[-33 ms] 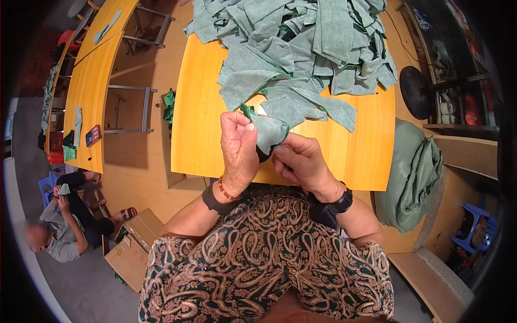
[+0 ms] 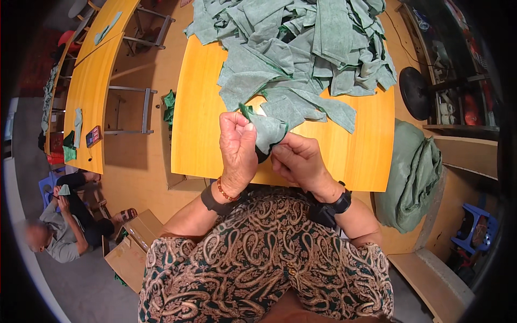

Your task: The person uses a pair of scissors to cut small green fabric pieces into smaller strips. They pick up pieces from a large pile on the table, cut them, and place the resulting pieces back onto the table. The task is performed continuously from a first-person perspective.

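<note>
A small pale-green cloth piece (image 2: pixel 269 132) with dark-green edges is stretched between my two hands, above the near edge of the yellow table (image 2: pixel 202 124). My left hand (image 2: pixel 237 142) pinches its upper left corner between thumb and curled fingers. On the other side, my right hand (image 2: pixel 301 159) grips the lower right edge, its fingers closed and partly hidden. Something dark shows below the cloth between the hands; I cannot make out what it is. Just beyond my hands lies a large heap of similar green cloth pieces (image 2: pixel 291 54), its nearest strips almost touching the held one.
A big green fabric bundle (image 2: pixel 406 177) stands right of the table. At the left are a second yellow table (image 2: pixel 97 81), an open cardboard box (image 2: pixel 129 255) and a seated person (image 2: pixel 64 226) holding a small green piece. Shelves (image 2: pixel 458 86) and a blue stool (image 2: pixel 474 229) are at the right.
</note>
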